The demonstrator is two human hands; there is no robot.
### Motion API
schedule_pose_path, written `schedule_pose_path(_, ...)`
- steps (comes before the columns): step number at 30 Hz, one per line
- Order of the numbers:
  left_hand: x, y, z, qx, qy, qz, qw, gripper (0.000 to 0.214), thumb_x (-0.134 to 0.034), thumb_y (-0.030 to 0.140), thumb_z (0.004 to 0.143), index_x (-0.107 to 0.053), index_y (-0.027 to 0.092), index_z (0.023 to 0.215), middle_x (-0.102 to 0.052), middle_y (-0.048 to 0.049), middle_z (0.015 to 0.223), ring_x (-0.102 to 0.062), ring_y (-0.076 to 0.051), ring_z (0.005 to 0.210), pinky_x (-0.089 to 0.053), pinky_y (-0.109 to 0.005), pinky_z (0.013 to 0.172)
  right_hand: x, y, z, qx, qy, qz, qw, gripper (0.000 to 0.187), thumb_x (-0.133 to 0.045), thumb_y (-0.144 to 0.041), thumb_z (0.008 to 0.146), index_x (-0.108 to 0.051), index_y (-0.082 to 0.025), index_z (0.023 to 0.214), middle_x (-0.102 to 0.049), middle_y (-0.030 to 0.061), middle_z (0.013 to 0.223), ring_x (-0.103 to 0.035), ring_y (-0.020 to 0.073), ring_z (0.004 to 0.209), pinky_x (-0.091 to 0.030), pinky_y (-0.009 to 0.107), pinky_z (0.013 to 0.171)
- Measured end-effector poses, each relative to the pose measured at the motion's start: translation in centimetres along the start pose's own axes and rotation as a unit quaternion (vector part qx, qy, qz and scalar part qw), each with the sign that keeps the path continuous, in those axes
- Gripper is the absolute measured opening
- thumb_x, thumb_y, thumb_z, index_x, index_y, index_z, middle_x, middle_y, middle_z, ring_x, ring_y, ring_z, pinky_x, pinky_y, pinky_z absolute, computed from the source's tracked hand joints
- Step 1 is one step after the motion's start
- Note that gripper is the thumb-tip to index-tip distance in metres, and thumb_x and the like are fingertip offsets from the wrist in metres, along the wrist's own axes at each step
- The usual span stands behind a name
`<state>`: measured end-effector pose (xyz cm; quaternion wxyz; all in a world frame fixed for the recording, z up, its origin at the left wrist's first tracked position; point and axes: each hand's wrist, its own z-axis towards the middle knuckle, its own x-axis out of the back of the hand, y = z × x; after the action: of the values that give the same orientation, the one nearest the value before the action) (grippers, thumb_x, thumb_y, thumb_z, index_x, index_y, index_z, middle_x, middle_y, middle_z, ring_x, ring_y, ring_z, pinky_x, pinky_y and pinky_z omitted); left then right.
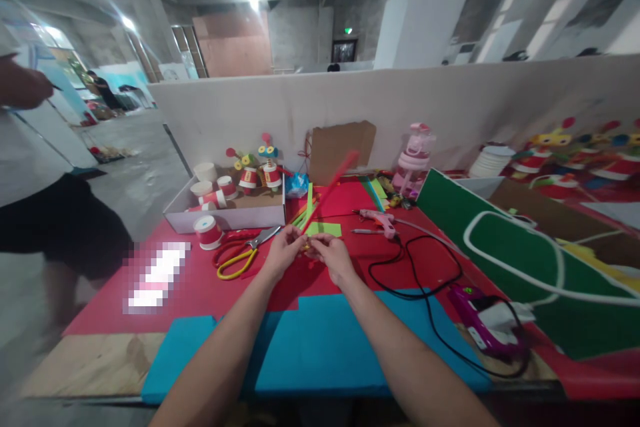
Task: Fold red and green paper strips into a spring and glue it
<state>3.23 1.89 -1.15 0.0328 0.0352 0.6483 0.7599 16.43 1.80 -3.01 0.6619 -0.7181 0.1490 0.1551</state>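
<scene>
My left hand [284, 253] is closed in a pinch, with the lower end of a red pipe cleaner [330, 192] at its fingertips. The pipe cleaner slants up and away to the right, its upper end blurred. Close beside it, my right hand [334, 257] is also pinched, its fingertips almost meeting the left ones. A small yellowish bit [307, 245] shows between the two hands; what it is I cannot make out. Just beyond the fingers lie light green paper [327, 229] and several green stems. Scissors with yellow handles [237, 265] rest left of my left hand.
A pink glue gun [379, 220] lies to the right, its black cable looping toward a purple power strip [483, 323]. A white box [225, 219] holds paper cups and two cup figures. Nearby stands a red-and-white cup [207, 232]. A green board [500, 267] leans at right; a person [45, 167] stands left.
</scene>
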Motion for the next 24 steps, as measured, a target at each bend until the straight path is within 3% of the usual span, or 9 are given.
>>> schedule_pose_path(11,0.21,-0.75,0.17,0.032,0.044,0.006,0.998,0.016,-0.063,0.031,0.068,-0.056,0.016,0.068,-0.052,0.0036,0.055,-0.046,-0.009,0.05,-0.034,-0.02,0.05,0.19,0.29,0.05,-0.011,-0.02,0.035,0.999,0.037,-0.082,-0.038,0.053,-0.06,-0.017,0.073,-0.065,-0.0006,0.063,-0.063,0.0116,0.059,-0.056,0.03,0.069)
schedule_pose_path(24,0.14,-0.35,-0.13,0.07,0.027,-0.024,0.997,0.018,-0.065,0.033,0.067,-0.056,0.018,0.066,-0.053,0.0037,0.053,-0.048,-0.01,0.048,-0.034,-0.02,0.047,0.13,0.07,0.06,-0.018,-0.015,0.064,0.998,0.036,-0.083,-0.036,0.053,-0.06,-0.017,0.073,-0.066,0.0001,0.065,-0.063,0.0119,0.062,-0.056,0.029,0.071)
